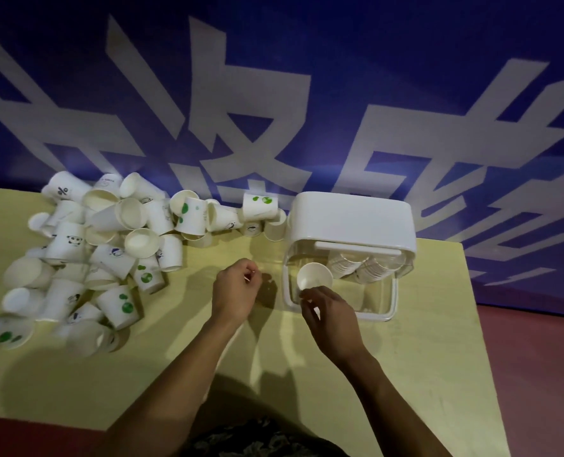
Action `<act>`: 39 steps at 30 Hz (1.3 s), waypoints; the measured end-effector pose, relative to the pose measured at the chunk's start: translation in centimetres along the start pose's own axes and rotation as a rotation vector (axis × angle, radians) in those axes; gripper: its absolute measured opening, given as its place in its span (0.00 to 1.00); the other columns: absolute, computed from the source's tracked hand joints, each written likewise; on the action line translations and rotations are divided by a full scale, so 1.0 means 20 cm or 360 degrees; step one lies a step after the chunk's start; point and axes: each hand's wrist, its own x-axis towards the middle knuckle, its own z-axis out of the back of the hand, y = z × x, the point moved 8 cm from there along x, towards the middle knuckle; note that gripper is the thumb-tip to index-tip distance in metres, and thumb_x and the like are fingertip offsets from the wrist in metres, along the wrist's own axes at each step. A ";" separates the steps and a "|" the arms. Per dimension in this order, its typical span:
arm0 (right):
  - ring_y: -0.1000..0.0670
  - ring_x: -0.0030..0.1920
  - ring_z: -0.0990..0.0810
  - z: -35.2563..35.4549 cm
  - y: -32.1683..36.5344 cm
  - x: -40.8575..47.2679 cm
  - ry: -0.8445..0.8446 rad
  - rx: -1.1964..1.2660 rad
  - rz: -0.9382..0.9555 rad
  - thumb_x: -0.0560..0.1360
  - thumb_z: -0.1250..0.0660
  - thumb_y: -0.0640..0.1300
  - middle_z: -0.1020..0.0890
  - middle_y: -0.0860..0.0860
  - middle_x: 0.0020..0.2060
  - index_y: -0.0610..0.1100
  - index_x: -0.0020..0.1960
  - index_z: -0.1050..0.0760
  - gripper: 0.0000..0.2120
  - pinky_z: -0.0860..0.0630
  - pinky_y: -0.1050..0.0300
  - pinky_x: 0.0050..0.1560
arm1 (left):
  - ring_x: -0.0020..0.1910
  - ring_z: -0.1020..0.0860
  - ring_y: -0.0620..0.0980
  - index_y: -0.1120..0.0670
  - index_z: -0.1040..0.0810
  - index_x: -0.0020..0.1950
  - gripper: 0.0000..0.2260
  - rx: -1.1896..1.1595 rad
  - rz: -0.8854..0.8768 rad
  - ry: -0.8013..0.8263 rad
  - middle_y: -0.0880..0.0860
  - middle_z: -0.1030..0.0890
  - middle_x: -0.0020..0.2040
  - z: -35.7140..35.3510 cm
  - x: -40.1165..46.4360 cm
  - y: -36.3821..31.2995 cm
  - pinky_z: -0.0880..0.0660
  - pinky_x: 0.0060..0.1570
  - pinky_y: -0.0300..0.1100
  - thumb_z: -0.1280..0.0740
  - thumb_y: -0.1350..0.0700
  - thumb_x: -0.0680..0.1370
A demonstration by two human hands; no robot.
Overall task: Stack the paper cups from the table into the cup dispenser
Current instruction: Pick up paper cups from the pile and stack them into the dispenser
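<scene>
Nearest to you, both forearms reach out over the pale yellow bench (406, 374). Your right hand (328, 316) pinches a single paper cup (314, 275) by its rim, mouth turned back toward you, and holds it right at the open front of the cup dispenser (353, 222). Your left hand (236, 290) hovers just left of the dispenser, fingers curled loosely in, holding nothing that I can see. It casts a dark shadow on the bench beside it.

Now the dispenser itself: white lid on top, clear walls below, its clear front tray (378, 306) out toward you. Inside, behind the cup you hold, two nested rows of stacked cups (361, 267) lie on their sides with their rims facing you.

Over on the left half of the bench, the loose cup pile (102, 255) sprawls wide, cups tumbled every way, some upright, some on their sides, some upside down, several printed with green dots or small pandas. A few stragglers (261, 214) trail along the back edge up to the dispenser's left side.

Behind it all, a blue wall banner (274, 94) with big white characters.
</scene>
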 end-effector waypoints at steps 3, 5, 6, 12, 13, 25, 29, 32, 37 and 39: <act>0.50 0.44 0.20 -0.09 0.14 0.08 0.0060 -0.0003 0.0066 0.76 0.33 0.43 0.18 0.54 0.47 0.48 0.52 0.20 0.06 0.22 0.53 0.39 | 0.35 0.20 0.52 0.53 0.20 0.41 0.04 -0.0364 0.0264 -0.0067 0.49 0.19 0.37 0.16 0.10 0.17 0.22 0.39 0.45 0.33 0.59 0.75; 0.51 0.44 0.20 -0.16 0.22 0.15 0.0112 -0.0022 0.0088 0.76 0.34 0.43 0.18 0.54 0.48 0.48 0.53 0.20 0.07 0.22 0.54 0.40 | 0.32 0.22 0.52 0.56 0.21 0.42 0.05 -0.0662 0.0490 -0.0098 0.55 0.19 0.39 0.24 0.16 0.28 0.22 0.37 0.45 0.34 0.62 0.76; 0.51 0.45 0.20 -0.19 0.25 0.19 0.0135 -0.0038 0.0098 0.76 0.34 0.43 0.18 0.54 0.49 0.48 0.53 0.20 0.08 0.22 0.55 0.40 | 0.32 0.23 0.52 0.58 0.21 0.42 0.05 -0.0775 0.0580 -0.0110 0.57 0.21 0.39 0.27 0.19 0.33 0.23 0.34 0.43 0.35 0.64 0.76; 0.47 0.54 0.21 -0.37 0.32 0.50 0.0322 -0.0224 0.0056 0.74 0.33 0.41 0.20 0.51 0.57 0.47 0.59 0.21 0.14 0.22 0.51 0.50 | 0.32 0.28 0.52 0.60 0.23 0.48 0.02 -0.1196 0.0918 -0.0132 0.57 0.25 0.39 0.41 0.37 0.50 0.26 0.36 0.44 0.34 0.64 0.77; 0.46 0.56 0.22 -0.41 0.32 0.57 0.0359 -0.0275 0.0053 0.74 0.33 0.40 0.21 0.50 0.58 0.46 0.60 0.22 0.15 0.22 0.49 0.52 | 0.32 0.29 0.51 0.60 0.24 0.48 0.02 -0.1264 0.0972 -0.0132 0.56 0.25 0.38 0.41 0.40 0.52 0.26 0.36 0.43 0.34 0.64 0.77; 0.36 0.74 0.40 -0.60 0.34 1.13 0.0409 -0.1089 0.0176 0.77 0.33 0.43 0.40 0.43 0.76 0.52 0.72 0.34 0.25 0.38 0.35 0.70 | 0.31 0.29 0.49 0.56 0.27 0.43 0.06 -0.1531 0.1438 0.0089 0.52 0.27 0.35 0.37 0.67 0.63 0.24 0.35 0.42 0.34 0.57 0.78; 0.39 0.72 0.37 -0.58 0.34 1.17 0.0413 -0.1201 0.0175 0.77 0.32 0.46 0.38 0.43 0.75 0.47 0.67 0.27 0.19 0.34 0.40 0.68 | 0.28 0.31 0.47 0.55 0.27 0.41 0.06 -0.1556 0.1466 0.0072 0.51 0.28 0.32 0.37 0.73 0.65 0.28 0.30 0.37 0.33 0.59 0.77; 0.40 0.68 0.32 -0.51 0.38 1.18 0.0258 -0.1154 0.0161 0.77 0.33 0.46 0.34 0.43 0.72 0.45 0.59 0.21 0.11 0.29 0.42 0.62 | 0.31 0.28 0.48 0.55 0.25 0.42 0.04 -0.1365 0.1203 -0.0065 0.54 0.24 0.35 0.42 0.78 0.63 0.26 0.32 0.40 0.33 0.59 0.76; 0.43 0.60 0.26 -0.37 0.46 1.03 0.0031 -0.0769 0.0126 0.77 0.32 0.47 0.26 0.45 0.65 0.45 0.51 0.18 0.07 0.23 0.46 0.56 | 0.37 0.24 0.53 0.54 0.27 0.37 0.08 -0.0619 0.0392 -0.0161 0.50 0.24 0.34 0.61 0.76 0.41 0.23 0.42 0.50 0.34 0.55 0.76; 0.47 0.53 0.22 -0.32 0.50 0.94 -0.0019 -0.0566 0.0080 0.78 0.33 0.45 0.21 0.47 0.57 0.45 0.51 0.18 0.07 0.21 0.48 0.52 | 0.36 0.24 0.53 0.53 0.27 0.39 0.07 -0.0436 0.0139 -0.0189 0.48 0.24 0.34 0.66 0.70 0.30 0.27 0.39 0.44 0.35 0.56 0.77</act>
